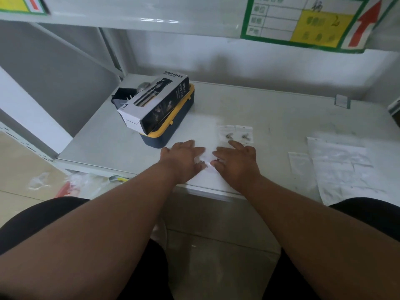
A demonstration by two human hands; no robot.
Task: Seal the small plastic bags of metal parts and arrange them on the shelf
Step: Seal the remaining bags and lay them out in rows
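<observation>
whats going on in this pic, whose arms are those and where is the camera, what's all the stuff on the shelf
There is no machine: a camera worn on a person's head looks down at their two bare arms. The left hand and right hand press a small clear bag flat on the white shelf, apparently sealing it. Just beyond lie two small bags with metal parts. To the right are empty clear bags. To the left a spray bottle box rests on a blue and yellow case.
</observation>
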